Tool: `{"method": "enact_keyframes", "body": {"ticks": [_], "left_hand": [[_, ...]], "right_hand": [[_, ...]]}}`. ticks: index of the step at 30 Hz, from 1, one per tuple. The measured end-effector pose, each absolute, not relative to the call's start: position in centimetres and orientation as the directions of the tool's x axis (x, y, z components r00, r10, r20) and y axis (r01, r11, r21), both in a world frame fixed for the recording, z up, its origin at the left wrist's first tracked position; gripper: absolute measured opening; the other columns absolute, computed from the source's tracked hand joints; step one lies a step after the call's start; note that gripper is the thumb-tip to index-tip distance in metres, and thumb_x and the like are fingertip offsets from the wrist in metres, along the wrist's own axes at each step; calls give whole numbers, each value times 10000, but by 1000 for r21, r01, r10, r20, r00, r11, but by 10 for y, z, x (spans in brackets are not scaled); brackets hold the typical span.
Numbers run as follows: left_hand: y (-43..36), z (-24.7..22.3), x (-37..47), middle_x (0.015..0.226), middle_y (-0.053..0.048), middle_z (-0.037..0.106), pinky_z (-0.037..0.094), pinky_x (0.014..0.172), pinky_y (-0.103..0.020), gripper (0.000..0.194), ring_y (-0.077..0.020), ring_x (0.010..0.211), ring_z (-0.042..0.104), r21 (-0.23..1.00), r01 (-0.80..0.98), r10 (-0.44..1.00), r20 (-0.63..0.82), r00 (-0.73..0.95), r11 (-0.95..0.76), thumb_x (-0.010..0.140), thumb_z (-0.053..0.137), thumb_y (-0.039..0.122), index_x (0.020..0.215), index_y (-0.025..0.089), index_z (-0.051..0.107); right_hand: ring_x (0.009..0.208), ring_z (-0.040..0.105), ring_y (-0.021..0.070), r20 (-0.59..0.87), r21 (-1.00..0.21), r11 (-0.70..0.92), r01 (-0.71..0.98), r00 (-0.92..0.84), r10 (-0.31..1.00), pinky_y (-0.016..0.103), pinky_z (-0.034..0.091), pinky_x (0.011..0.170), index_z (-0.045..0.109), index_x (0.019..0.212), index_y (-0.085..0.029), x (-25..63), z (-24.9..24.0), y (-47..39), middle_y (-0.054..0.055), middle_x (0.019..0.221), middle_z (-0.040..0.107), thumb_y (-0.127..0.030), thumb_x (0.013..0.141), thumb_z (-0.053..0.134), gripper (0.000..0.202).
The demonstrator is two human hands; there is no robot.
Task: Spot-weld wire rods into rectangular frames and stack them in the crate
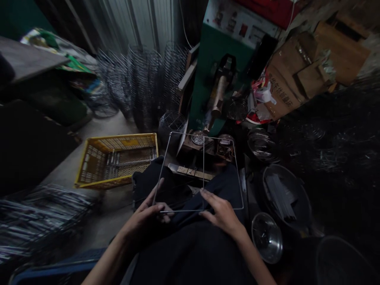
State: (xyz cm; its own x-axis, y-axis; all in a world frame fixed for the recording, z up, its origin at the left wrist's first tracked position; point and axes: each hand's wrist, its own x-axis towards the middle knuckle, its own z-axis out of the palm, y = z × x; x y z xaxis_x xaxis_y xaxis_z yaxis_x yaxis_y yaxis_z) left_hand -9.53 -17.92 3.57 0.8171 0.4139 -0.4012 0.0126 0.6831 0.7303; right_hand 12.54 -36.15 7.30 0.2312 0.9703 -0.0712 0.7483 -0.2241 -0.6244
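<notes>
- Head view: dim workshop; one wire frame (203, 170) between two bare hands, above dark clothing (192, 249). Landmark for all places: green machine (204, 71).
- Wire frame: thin metal, four-sided, with single middle wire. Located in front of the green machine, on the side toward the body.
- Lie: directly ahead of both hands; near side at the fingers, far side toward the green machine. Middle wire running away from the body, roughly in line with the machine's lower end.
- Long axis: cannot tell; sides of similar length in a squeezed, slanted view.
- Left hand (150, 209): narrow, holding the near left corner, thumb by the near side, forefinger along the left side. Front left of the green machine.
- Right hand (221, 211): narrow, thumb and fingertips about the near end of the middle wire. Squarely in front of the green machine; of the two, more nearly in line with it.
- Far side of frame: overlapping, in view, a round metal piece (198, 137) at the foot of the green machine. Touching or apart: cannot tell.
- Yellow crate (103, 183), metal rods (133, 162) inside: front left of the green machine.
- Stacks of round wire pieces (145, 83): left of the green machine.
- Cardboard boxes (285, 79): right of the green machine.
- Metal bowl (274, 237): front right of the green machine.
</notes>
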Motion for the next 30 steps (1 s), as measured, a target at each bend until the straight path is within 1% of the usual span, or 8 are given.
{"method": "enact_keyframes", "body": {"ticks": [3,9,15,18,25,30], "left_hand": [[-179,34,-88,800,-111,732,486,568,-257,1006,-204,627,670,753,7,413,-368,833,658,861,643,248,1571,267,-70],[-183,38,-79,801,-93,723,493,599,-269,962,-200,657,663,740,52,404,-423,811,671,872,646,250,1579,285,-6],[-184,42,-79,798,-88,726,482,595,-269,1016,-202,647,663,748,61,394,-414,821,660,853,661,260,1574,284,-54],[-184,46,-78,801,-92,726,466,579,-259,997,-201,639,660,752,66,392,-414,822,656,851,661,271,1579,281,-20],[-186,58,-76,776,-101,723,448,556,-255,938,-210,618,654,766,54,421,-410,809,641,832,677,318,1585,242,122],[-186,64,-78,777,-87,724,451,567,-246,897,-201,629,658,744,40,412,-412,813,667,851,663,305,1582,261,147]], "right_hand": [[1368,471,200,-72,-621,-243,745,254,964,374,416,1140,388,1504,-307,132,73,-362,15,1513,455,-163,813,726,782],[1363,477,191,-69,-633,-248,734,265,962,357,409,1142,414,1493,-274,138,70,-363,31,1498,476,-158,819,713,746],[1355,486,189,-78,-628,-268,730,284,956,358,418,1134,408,1493,-288,137,72,-365,19,1498,475,-187,817,725,754],[1354,487,194,-84,-623,-273,733,284,955,365,429,1123,407,1492,-300,137,76,-367,18,1503,466,-187,815,726,757],[1353,488,200,-80,-621,-270,736,284,956,368,434,1120,388,1500,-321,139,84,-368,13,1516,448,-134,806,708,787],[1349,493,208,-86,-615,-265,743,271,959,378,440,1118,380,1504,-333,139,91,-368,4,1515,449,-114,795,709,812]]}}
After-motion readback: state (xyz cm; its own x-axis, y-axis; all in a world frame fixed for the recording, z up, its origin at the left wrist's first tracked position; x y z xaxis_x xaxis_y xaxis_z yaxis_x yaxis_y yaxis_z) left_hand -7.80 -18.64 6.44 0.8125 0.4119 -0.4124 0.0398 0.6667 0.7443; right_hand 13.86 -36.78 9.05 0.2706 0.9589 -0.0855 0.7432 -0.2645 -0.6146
